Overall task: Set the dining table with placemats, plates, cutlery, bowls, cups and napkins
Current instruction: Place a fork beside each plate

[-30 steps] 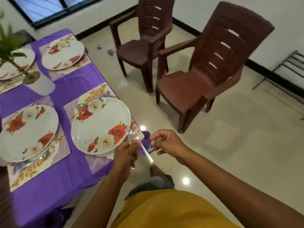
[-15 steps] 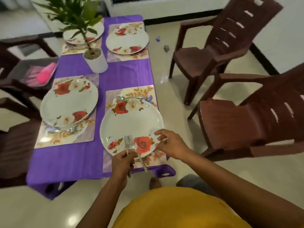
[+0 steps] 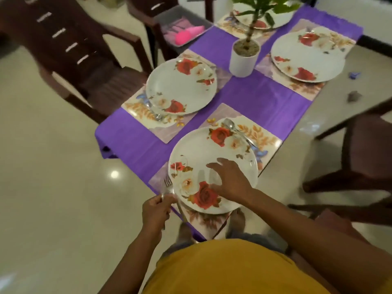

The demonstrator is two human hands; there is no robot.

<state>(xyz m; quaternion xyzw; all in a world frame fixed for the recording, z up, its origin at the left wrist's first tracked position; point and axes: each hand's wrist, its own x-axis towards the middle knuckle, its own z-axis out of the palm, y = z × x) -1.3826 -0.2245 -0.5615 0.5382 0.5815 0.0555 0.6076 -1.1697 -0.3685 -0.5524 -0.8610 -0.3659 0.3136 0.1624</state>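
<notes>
Head view: the left hand (image 3: 156, 210) grips a fork (image 3: 167, 185) just left of the nearest plate (image 3: 199, 149), tines over the placemat (image 3: 267, 136). The right hand (image 3: 232, 181) rests on that plate (fingers spread, relaxed). A spoon (image 3: 231, 126) lies at the plate's far edge.

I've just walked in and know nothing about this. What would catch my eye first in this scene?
Probably the purple tablecloth with its white rose-patterned plates on floral placemats; the nearest plate sits right before the person. The right hand spreads open over that plate, while the left hand grips forks at its left edge. A potted plant stands mid-table.
</notes>
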